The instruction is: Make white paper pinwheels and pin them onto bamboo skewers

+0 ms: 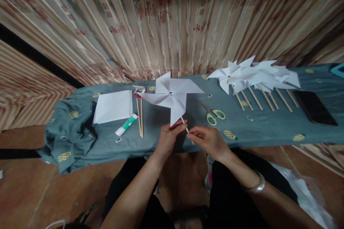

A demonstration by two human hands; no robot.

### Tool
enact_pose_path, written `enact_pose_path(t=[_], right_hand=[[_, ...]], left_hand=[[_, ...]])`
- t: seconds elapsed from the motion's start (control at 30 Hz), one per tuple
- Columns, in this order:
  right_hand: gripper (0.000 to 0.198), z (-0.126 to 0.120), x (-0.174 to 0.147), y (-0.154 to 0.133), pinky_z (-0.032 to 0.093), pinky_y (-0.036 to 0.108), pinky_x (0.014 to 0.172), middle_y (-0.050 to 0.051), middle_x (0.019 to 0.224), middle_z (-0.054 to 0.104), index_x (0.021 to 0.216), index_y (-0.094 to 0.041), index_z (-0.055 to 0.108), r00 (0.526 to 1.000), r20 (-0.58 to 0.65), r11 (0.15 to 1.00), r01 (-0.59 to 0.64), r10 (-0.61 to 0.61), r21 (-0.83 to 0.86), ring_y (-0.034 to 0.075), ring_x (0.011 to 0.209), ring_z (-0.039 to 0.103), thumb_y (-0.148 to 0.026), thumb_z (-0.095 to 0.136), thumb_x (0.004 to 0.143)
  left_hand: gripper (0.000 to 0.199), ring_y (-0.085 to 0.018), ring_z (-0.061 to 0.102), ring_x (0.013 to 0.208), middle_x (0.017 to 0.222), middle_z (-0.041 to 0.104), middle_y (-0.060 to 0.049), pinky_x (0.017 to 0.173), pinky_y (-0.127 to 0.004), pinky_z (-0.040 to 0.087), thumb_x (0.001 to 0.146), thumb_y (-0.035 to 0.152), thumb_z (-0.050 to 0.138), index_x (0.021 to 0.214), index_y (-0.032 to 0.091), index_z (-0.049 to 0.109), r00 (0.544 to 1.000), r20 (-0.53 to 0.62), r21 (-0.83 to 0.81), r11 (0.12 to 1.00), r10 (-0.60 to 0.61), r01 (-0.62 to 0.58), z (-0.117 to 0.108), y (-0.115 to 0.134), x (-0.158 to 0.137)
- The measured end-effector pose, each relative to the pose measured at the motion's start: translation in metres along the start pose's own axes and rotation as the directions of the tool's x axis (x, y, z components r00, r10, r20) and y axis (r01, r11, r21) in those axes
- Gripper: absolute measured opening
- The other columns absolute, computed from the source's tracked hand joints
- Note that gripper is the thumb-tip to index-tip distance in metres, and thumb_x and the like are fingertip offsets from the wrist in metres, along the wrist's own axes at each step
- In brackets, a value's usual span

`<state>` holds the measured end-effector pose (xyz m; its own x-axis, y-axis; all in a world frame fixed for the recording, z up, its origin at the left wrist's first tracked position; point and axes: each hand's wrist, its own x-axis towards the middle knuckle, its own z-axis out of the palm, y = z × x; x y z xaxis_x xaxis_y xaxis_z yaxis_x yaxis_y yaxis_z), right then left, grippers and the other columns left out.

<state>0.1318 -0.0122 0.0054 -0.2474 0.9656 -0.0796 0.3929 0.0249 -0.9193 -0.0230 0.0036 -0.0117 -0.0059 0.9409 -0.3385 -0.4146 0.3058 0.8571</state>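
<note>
A white paper pinwheel [177, 87] with a shiny pin at its centre is held up over the table on a thin wooden stick. My left hand [171, 134] is closed around the stick just below the paper blades. Lower on the same stick, my right hand [205, 139] pinches it between thumb and fingers. Green-handled scissors [212, 114] lie on the cloth beyond my right hand. Left of the pinwheel are two loose wooden sticks [140, 118], a glue stick [127, 124] and a stack of white paper [113, 106].
Several finished pinwheels [255, 75] lie overlapping at the back right, sticks toward me. A black phone [315, 108] rests at the right. A small red packet [140, 92] sits behind the loose sticks. Green patterned cloth [166, 146] covers the table, bunched at left; a pleated curtain [161, 25] hangs behind.
</note>
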Motion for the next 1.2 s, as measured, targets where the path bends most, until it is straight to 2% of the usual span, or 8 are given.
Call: enact_pose_path(t=[0.17,0.27,0.37,0.5,0.6,0.67,0.83,1.2], right_hand=[[0.018,-0.006,0.002,0.001,0.043,0.025,0.052,-0.001,0.063,0.068,0.075,-0.022,0.070,1.000,-0.008,1.000,-0.005,0.005,0.011,0.014,0.056,0.060,-0.036,0.063,0.083],[0.021,-0.018,0.009,0.009,0.044,0.026,0.053,0.000,0.063,0.069,0.075,-0.022,0.070,0.997,-0.072,1.000,0.000,0.000,-0.003,0.015,0.055,0.060,-0.041,0.064,0.082],[0.027,-0.040,0.017,0.020,0.044,0.027,0.052,0.002,0.065,0.070,0.077,-0.021,0.070,0.988,-0.156,0.998,-0.003,-0.006,-0.057,0.015,0.053,0.058,-0.047,0.064,0.080],[0.032,-0.081,0.029,0.033,0.040,0.027,0.053,0.002,0.064,0.070,0.078,-0.020,0.073,0.951,-0.310,0.970,-0.059,-0.017,-0.235,0.015,0.053,0.058,-0.049,0.061,0.079],[0.026,-0.109,0.041,0.041,0.040,0.027,0.058,0.002,0.064,0.071,0.077,-0.020,0.074,0.909,-0.414,0.896,-0.141,-0.051,-0.421,0.017,0.057,0.061,-0.042,0.060,0.078],[0.025,-0.123,0.050,0.047,0.040,0.028,0.059,0.003,0.065,0.072,0.074,-0.019,0.075,0.898,-0.437,0.827,-0.205,-0.054,-0.523,0.018,0.060,0.063,-0.038,0.060,0.079],[0.025,-0.138,0.068,0.065,0.039,0.028,0.059,0.005,0.070,0.074,0.076,-0.020,0.076,0.918,-0.397,0.660,-0.307,0.015,-0.685,0.021,0.068,0.067,-0.035,0.057,0.083],[0.026,-0.147,0.078,0.079,0.042,0.029,0.061,0.007,0.078,0.077,0.085,-0.021,0.079,0.903,-0.413,0.563,-0.403,0.117,-0.721,0.024,0.076,0.070,-0.038,0.059,0.084]], left_hand=[[0.038,-0.013,0.064,0.070,0.080,0.076,-0.005,0.072,-0.027,0.050,0.051,0.033,0.089,0.084,0.017,0.079,0.999,0.020,-0.027,0.999,-0.029,0.030,0.007,-0.004,0.003],[0.044,-0.012,0.066,0.071,0.080,0.076,-0.004,0.069,-0.024,0.050,0.051,0.033,0.090,0.090,0.018,0.078,0.998,0.040,-0.036,0.998,-0.050,0.052,0.008,-0.004,0.003],[0.045,-0.011,0.065,0.069,0.080,0.076,-0.004,0.066,-0.022,0.049,0.051,0.033,0.090,0.092,0.019,0.078,0.997,0.045,-0.013,0.998,-0.059,0.060,0.008,-0.004,0.002],[0.044,-0.011,0.065,0.069,0.081,0.076,-0.004,0.068,-0.023,0.050,0.053,0.034,0.089,0.092,0.018,0.078,0.998,0.047,0.039,0.998,-0.052,0.050,0.006,-0.003,0.000],[0.043,-0.012,0.065,0.070,0.081,0.076,-0.004,0.068,-0.024,0.050,0.053,0.034,0.088,0.092,0.018,0.078,0.998,0.040,0.073,0.997,-0.041,0.038,0.003,-0.002,0.000],[0.042,-0.012,0.065,0.070,0.080,0.076,-0.004,0.069,-0.024,0.051,0.053,0.034,0.088,0.090,0.018,0.078,0.999,0.033,0.081,0.996,-0.035,0.032,0.002,-0.002,0.000],[0.040,-0.012,0.065,0.070,0.079,0.075,-0.003,0.069,-0.024,0.051,0.052,0.033,0.087,0.089,0.019,0.078,0.999,0.040,0.077,0.997,-0.027,0.024,-0.001,-0.002,0.001],[0.038,-0.012,0.066,0.071,0.079,0.075,-0.003,0.076,-0.027,0.052,0.055,0.031,0.085,0.090,0.019,0.078,0.998,0.061,0.086,0.996,-0.020,0.014,-0.007,0.004,-0.002]])
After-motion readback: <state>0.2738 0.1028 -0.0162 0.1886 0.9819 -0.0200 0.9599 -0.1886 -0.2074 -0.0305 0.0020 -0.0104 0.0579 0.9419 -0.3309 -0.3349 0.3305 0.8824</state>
